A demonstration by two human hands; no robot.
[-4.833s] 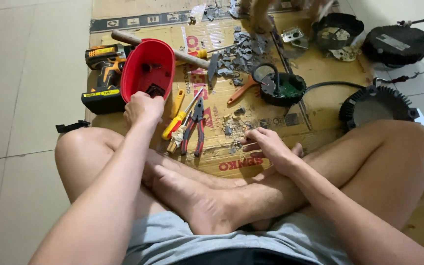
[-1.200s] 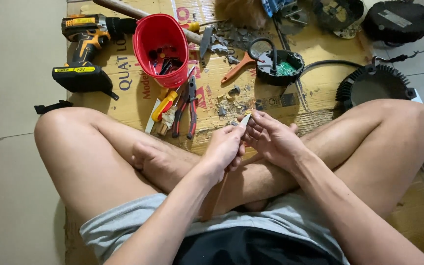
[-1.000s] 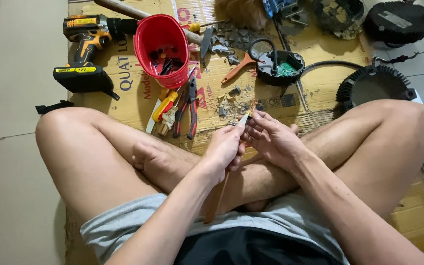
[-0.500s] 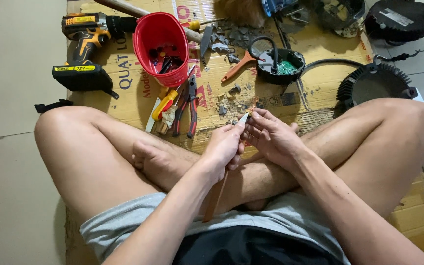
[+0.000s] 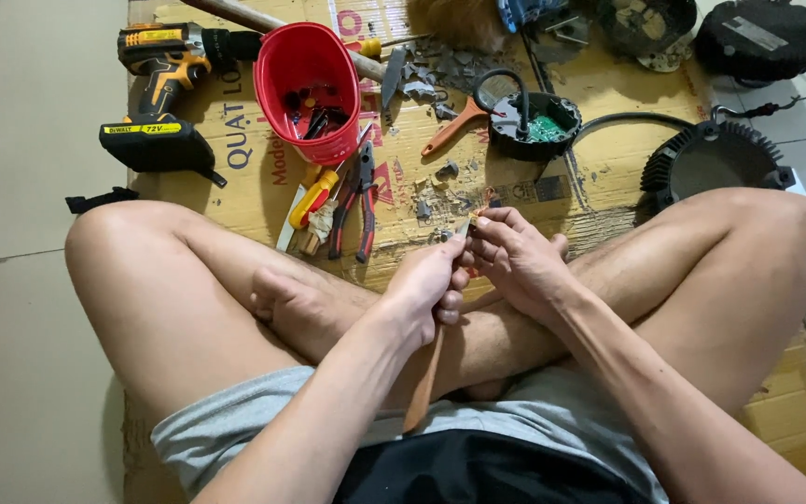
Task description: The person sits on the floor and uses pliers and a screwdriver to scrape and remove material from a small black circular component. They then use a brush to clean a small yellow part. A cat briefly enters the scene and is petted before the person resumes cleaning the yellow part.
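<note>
left hand fisted around wooden-handled tool, brown handle slanting toward lap, pale metal tip poking up at fingertips. right hand pinching tiny part against that tip, too small to identify. all just below red bucket, above crossed legs, over cardboard.

A red plastic cup, a yellow-and-black cordless drill, red-handled pliers, an orange-handled tool, grey shorts and brown printed cardboard show here.
</note>
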